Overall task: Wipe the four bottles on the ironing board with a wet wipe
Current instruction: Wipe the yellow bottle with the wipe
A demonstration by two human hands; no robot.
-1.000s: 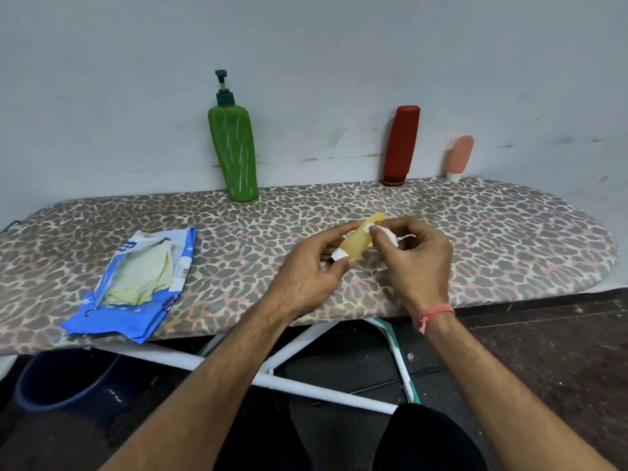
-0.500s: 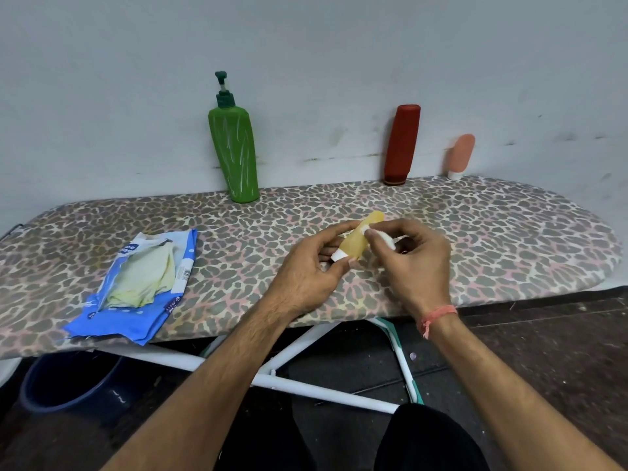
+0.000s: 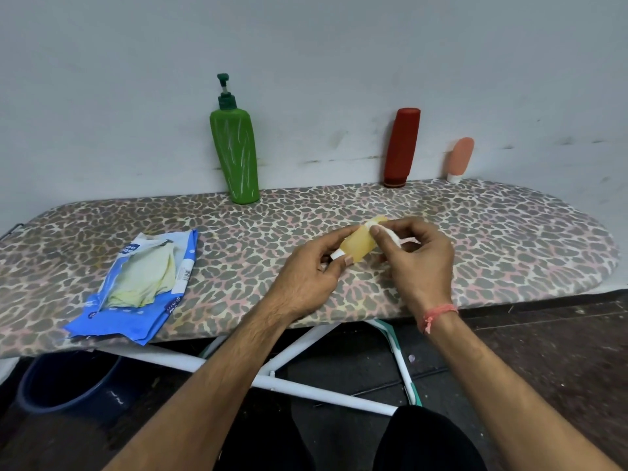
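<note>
Pinching smooth translucent yellow bottle in left hand; right hand is pressing crumpled white wipe against it, wipe mostly hidden.

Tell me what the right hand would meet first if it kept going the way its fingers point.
The right hand points left, pinching the wet wipe against the yellow bottle. It would likely meet that bottle first, with the left hand just beyond.

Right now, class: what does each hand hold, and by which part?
Left hand grips the yellow bottle near its white cap end; right hand pinches a wet wipe against the bottle's far end.
</note>
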